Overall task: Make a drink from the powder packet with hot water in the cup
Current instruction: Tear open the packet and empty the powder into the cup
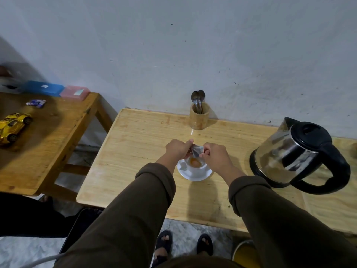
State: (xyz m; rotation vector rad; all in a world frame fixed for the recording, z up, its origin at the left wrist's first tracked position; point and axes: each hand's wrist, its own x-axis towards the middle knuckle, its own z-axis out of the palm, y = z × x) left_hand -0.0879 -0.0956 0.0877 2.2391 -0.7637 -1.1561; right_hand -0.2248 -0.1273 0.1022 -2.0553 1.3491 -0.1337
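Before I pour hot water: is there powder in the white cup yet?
Yes: an orange heap lies in the white cup, under the silver packet both hands hold.

The left hand (pixel 178 148) and right hand (pixel 216 156) cover most of the packet (pixel 197 149); its print is unreadable. The frame's right edge cuts off the tabletop (pixel 139 151).

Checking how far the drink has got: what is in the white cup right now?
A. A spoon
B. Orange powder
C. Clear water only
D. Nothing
B: an orange heap lies in the white cup, right under the packet that both hands pinch above it.
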